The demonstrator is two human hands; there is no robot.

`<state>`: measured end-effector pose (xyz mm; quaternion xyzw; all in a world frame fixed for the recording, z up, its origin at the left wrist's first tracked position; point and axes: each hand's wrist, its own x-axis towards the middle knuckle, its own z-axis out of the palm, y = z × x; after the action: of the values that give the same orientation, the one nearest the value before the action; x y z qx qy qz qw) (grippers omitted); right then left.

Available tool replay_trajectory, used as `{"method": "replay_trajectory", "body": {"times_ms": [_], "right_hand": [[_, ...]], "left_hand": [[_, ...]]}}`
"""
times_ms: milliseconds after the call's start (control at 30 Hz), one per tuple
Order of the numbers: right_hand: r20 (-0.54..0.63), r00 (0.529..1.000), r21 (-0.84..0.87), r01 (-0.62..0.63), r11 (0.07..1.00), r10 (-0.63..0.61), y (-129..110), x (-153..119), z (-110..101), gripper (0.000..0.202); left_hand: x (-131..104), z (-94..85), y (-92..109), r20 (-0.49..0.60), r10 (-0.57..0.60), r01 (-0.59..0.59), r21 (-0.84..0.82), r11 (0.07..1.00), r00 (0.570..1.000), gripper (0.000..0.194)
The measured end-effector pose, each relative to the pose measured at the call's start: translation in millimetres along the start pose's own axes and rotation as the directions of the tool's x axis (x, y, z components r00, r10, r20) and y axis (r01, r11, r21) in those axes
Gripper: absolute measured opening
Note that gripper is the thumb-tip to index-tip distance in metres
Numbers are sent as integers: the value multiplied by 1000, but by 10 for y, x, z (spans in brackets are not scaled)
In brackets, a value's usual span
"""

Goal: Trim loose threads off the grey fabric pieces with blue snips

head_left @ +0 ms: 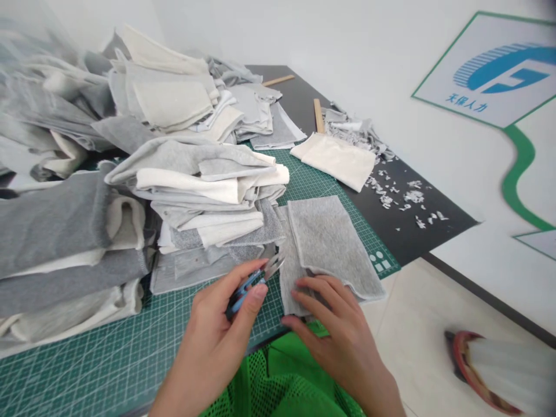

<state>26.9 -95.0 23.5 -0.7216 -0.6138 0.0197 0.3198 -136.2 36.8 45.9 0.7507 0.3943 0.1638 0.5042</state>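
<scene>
My left hand [221, 324] grips small blue-handled thread snips [256, 277], their metal blades pointing up and right toward the edge of a grey fabric piece [325, 243]. My right hand [334, 324] lies with its fingers spread on the near corner of that grey piece, pressing it onto the green cutting mat [108, 359]. The fabric lies flat at the mat's right corner, partly over the table edge.
Tall heaps of folded grey and cream cloth [130, 174] fill the left and back of the mat. A cream piece [334, 159], fabric scraps [399, 197] and wooden sticks [318, 114] lie on the dark table beyond. Green mesh [282, 382] hangs below the table edge. A broom head [499, 365] rests on the floor.
</scene>
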Motion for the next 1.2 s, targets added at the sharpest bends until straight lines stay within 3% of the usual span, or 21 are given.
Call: {"method": "replay_trajectory", "body": {"times_ms": [100,167,267,333,400,567,733,833,900,1000,1133,1200], "right_hand": [[-62,996,121,-62,991,70,9,42,2,11],[-112,964,227,-213,951,242,21,66,-35,10],[-188,815,374,-457,807,548,55,114,-123,17],[-242,714,467,-507,724,656,88,152,-175,22],[-271,663,530,-502,683,698,125,183,-206,23],[-271,660,562,-483,672,701,194,178,-188,21],[-343,568,618,-464,635,748,250,146,-127,25],[-345,537,635,-471,613,770,282,163,-104,25],[-334,541,635,-476,609,772,307,173,-99,25],[-313,562,630,-480,610,766,364,179,-95,27],[-282,551,698,-444,562,785,438,179,-78,20],[-276,544,724,-425,544,792,451,176,-67,18]], "left_hand": [[-26,-10,-3,-26,-3,3,-13,1000,1000,33],[-46,8,11,-32,2,-2,-7,1000,999,34],[-71,76,48,-5,44,-44,-3,999,999,34],[-80,124,66,0,57,-57,-10,998,998,35],[-78,152,60,-44,29,-29,-12,999,999,36],[-103,163,-31,-88,-18,24,56,998,996,34],[-205,228,-67,-68,-177,168,-124,978,982,32],[-209,219,-93,-39,-206,195,-192,962,978,27],[-179,205,-99,-13,-189,183,-195,964,982,18],[-105,269,-19,38,-119,123,-157,980,992,24],[-19,559,210,236,-1,12,-44,999,972,35],[-6,692,275,293,78,-61,-66,996,953,30]]}}
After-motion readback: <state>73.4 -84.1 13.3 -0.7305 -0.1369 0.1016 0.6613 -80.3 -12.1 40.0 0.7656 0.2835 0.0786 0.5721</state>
